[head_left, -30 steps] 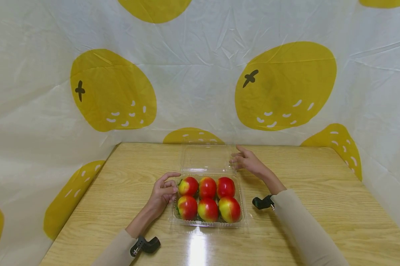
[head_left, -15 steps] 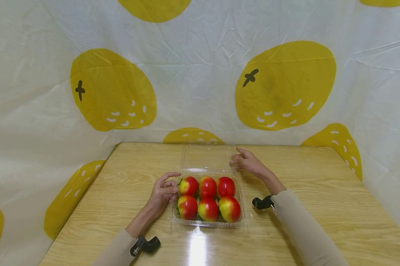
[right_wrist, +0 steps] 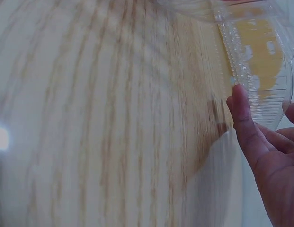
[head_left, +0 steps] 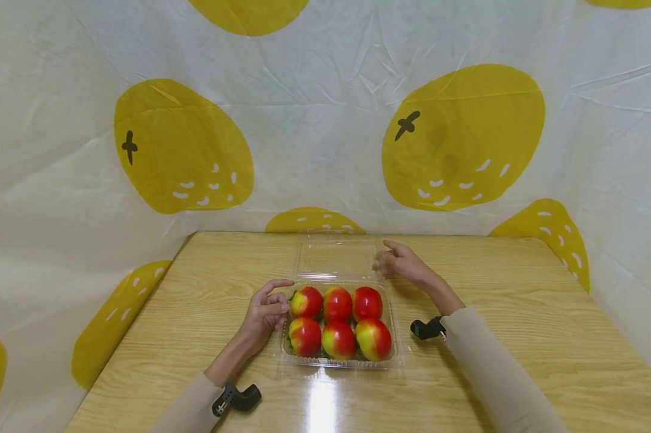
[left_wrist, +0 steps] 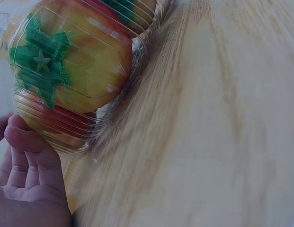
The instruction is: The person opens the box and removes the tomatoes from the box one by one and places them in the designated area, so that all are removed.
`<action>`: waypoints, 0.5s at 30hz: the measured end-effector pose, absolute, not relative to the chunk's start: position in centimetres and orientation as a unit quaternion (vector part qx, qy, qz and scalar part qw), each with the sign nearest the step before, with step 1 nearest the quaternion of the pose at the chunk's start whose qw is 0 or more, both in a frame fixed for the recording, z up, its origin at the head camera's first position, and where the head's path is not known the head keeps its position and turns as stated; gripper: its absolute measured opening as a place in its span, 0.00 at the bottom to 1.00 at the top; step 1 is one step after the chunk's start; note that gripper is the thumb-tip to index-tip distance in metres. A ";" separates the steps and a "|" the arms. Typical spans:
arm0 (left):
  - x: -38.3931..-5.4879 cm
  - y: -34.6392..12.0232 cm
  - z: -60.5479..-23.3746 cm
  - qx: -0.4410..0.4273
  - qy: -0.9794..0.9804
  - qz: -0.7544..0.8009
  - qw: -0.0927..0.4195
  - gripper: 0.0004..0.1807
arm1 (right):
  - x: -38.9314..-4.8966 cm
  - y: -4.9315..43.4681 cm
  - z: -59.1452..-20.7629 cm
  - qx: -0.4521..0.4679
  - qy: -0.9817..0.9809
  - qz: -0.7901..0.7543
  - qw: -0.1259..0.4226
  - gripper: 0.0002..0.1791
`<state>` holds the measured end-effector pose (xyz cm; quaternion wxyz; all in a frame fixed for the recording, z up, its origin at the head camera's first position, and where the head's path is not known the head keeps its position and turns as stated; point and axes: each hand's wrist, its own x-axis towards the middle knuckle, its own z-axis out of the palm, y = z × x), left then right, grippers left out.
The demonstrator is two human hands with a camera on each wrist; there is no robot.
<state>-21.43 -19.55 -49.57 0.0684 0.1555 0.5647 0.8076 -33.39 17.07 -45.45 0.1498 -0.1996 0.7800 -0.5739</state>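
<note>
A clear plastic clamshell box [head_left: 336,364] sits on the table with its lid [head_left: 336,258] raised at the back. Several glossy red-and-yellow fruits [head_left: 339,341] lie inside in two rows. In the left wrist view one fruit [left_wrist: 94,61] shows a green, cloth-like calyx through the ribbed wall. My left hand [head_left: 263,310] is at the box's left side, thumb and fingers pinching its rim, index finger stretched along the back corner. My right hand [head_left: 404,263] holds the lid's right edge between thumb and fingers, as the right wrist view shows the lid [right_wrist: 262,52] between them.
The wooden table [head_left: 520,337] extends on both sides of the box. A white curtain [head_left: 325,150] printed with yellow fruit shapes hangs behind and at the sides. Black wrist-worn devices, the left one [head_left: 237,399] and right one [head_left: 428,329], stick out from the sleeves.
The raised lid has tipped very slightly backward, with my right index finger a touch lower. My left hand, the box and the fruits stay in place.
</note>
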 end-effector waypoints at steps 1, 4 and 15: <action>-21.4 -19.6 -49.6 0.157 0.564 0.808 0.067 0.25 | -33.4 17.1 -45.5 -0.200 0.781 -0.572 0.150 0.35; -21.4 -19.6 -49.5 0.158 0.563 0.808 0.066 0.25 | -33.4 17.0 -45.5 -0.201 0.781 -0.571 0.152 0.35; -21.5 -19.7 -49.5 0.160 0.566 0.806 0.065 0.25 | -33.3 17.0 -45.4 -0.199 0.773 -0.580 0.164 0.36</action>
